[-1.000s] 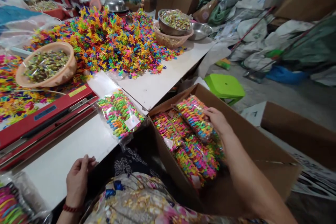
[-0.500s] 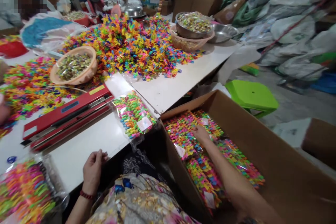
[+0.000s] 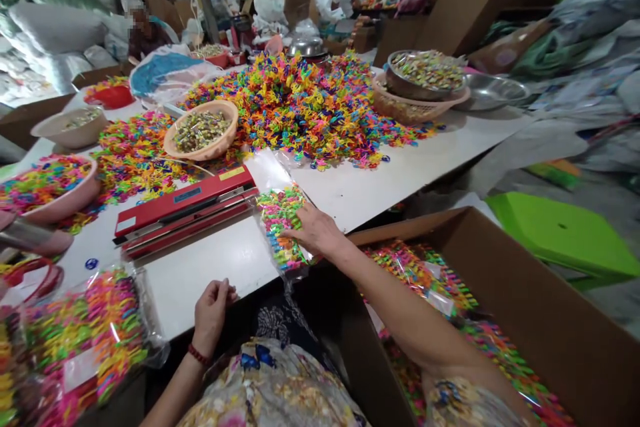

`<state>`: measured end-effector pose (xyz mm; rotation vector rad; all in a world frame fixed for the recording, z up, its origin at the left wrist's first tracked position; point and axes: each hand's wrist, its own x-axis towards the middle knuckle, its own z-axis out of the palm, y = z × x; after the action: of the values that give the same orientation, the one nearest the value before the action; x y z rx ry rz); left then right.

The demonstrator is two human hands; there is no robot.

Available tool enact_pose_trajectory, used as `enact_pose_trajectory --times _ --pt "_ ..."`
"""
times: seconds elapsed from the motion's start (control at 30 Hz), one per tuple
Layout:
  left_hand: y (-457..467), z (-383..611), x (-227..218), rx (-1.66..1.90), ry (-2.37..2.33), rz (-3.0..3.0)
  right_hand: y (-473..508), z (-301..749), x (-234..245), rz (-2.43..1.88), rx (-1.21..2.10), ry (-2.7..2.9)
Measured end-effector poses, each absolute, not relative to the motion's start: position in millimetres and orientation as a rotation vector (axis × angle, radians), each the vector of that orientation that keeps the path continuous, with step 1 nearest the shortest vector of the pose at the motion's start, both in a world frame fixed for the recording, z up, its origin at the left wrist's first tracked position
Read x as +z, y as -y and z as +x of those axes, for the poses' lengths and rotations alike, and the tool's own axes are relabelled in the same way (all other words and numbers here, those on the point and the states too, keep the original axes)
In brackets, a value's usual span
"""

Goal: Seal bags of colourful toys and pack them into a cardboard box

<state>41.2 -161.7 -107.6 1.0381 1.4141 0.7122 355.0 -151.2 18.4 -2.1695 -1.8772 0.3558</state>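
Observation:
My right hand [image 3: 316, 232] lies on a clear bag of small coloured plastic pieces [image 3: 281, 223] at the front edge of the white table [image 3: 380, 173], fingers curled over its right side. My left hand [image 3: 213, 310] rests at the table's near edge, fingers loosely bent and holding nothing. A red heat sealer [image 3: 185, 207] sits just left of the bag. To my right, an open cardboard box [image 3: 505, 280] holds several filled bags [image 3: 425, 277]. Another filled bag [image 3: 85, 337] lies at the near left.
A large heap of loose coloured pieces [image 3: 310, 103] covers the table's middle. Around it stand a peach bowl [image 3: 203, 130], a pink bowl [image 3: 47, 187], a basket with a steel bowl [image 3: 425, 83]. A green stool [image 3: 560, 233] is right of the box. Other people sit at the back.
My right hand left the box and moved left onto the bag at the table edge. The view swung up and left. My left hand stayed at the table's near edge.

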Motion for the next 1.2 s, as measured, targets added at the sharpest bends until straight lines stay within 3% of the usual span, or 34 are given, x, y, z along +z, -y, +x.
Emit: enact_pose_trajectory --times 0.2,0.57,0.93,1.2 --pt "163.8 37.9 -106.6 0.661 -1.463 1.112 133.9 348.2 17.0 -2.111 0.623 1.833" --pt "160.1 36.6 -99.6 0.566 -1.581 1.171 170.2 372.3 38.7 -1.735 1.068 0.804" --pt "163.3 41.4 -86.9 0.542 -1.685 1.116 339.7 491.7 71.6 -1.852 0.279 0.649" --pt "162.0 46.7 -83.3 0.549 -1.735 1.091 415.3 604.5 -22.2 -2.091 0.029 0.325"
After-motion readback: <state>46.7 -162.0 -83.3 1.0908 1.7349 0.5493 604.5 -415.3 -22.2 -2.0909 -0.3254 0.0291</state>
